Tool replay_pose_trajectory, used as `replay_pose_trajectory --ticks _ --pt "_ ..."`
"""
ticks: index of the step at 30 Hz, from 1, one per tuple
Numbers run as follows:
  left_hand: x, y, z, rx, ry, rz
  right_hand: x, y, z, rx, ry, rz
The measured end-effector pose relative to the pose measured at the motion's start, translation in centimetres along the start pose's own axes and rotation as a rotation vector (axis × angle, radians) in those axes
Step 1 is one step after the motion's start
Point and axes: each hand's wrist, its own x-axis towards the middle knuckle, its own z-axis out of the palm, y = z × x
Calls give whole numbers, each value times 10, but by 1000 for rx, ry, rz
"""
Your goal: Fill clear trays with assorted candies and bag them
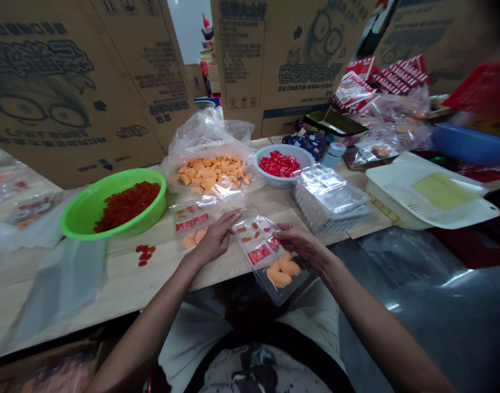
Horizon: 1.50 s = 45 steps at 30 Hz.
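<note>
A clear plastic tray (270, 261) with orange pieces, red sachets and small red bits lies at the wooden table's front edge, overhanging it. My right hand (301, 243) rests on its right side with fingers curled over the rim. My left hand (215, 237) lies with fingers stretched out, touching the tray's left edge. A second filled clear tray (189, 224) sits just behind the left hand.
A green bowl (82, 210) of red pieces is at the left, a plastic bag of orange pieces (211, 172) behind, a pale bowl of red sachets (279, 164), a stack of clear trays (329, 197), a white tray (430, 199). Cardboard boxes (70, 82) wall the back.
</note>
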Motion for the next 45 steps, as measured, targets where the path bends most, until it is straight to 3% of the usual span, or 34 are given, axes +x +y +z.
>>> replay_pose_trajectory --ticks 3,5,9,11,15,18,23,30,35,40,45 --pt "5 0 2 5 -99 32 6 0 -9 -3 4 -30" --pt "6 6 4 58 -229 48 9 -1 -13 -5 -16 -7" --pt "8 15 0 124 -429 52 3 -7 -15 36 -138 35" --pt "11 11 -8 101 -426 -12 -5 -7 -15 95 -211 35" --pt "20 -5 -31 113 -309 -202 -22 -3 -11 191 -333 69" --pt "26 -7 -38 157 -330 -185 -30 -2 0 214 -367 103" --pt "29 10 -40 142 -330 -127 -26 -8 24 219 -487 114" --pt "21 35 -58 20 -394 58 -5 -8 15 259 -380 93" --pt "12 28 -54 63 -310 64 -16 -13 6 186 -229 46" --pt "16 14 -43 170 -325 1 -45 -22 9 59 -414 139" --pt "28 30 -40 86 -428 7 -37 -20 10 81 -361 126"
